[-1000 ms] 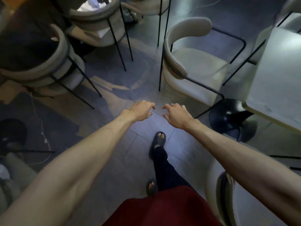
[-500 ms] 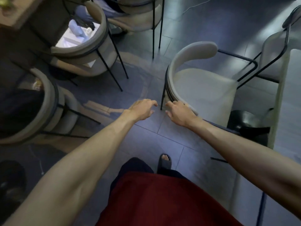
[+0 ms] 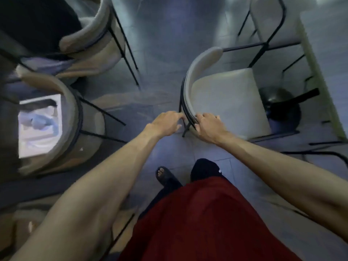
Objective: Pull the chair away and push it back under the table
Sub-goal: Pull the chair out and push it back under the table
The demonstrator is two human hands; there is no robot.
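Observation:
A cream padded chair with a curved backrest and a thin black metal frame stands in front of me, its seat facing the pale table at the right edge. The seat's far end reaches the table's black round base. My right hand lies on the near end of the backrest, fingers curled over its rim. My left hand is on the outer side of the same end, with bent fingertips at the black frame and not wrapped around it.
Two similar chairs stand close on the left, the nearer one holding a white box. Another chair sits at the table farther back. My sandalled foot and red garment are just behind the chair on grey floor tiles.
I have stepped closer and now look more steeply down. Both hands moved forward to the backrest; the right hand's fingers now curl over its rim, and the left fingertips reach the frame.

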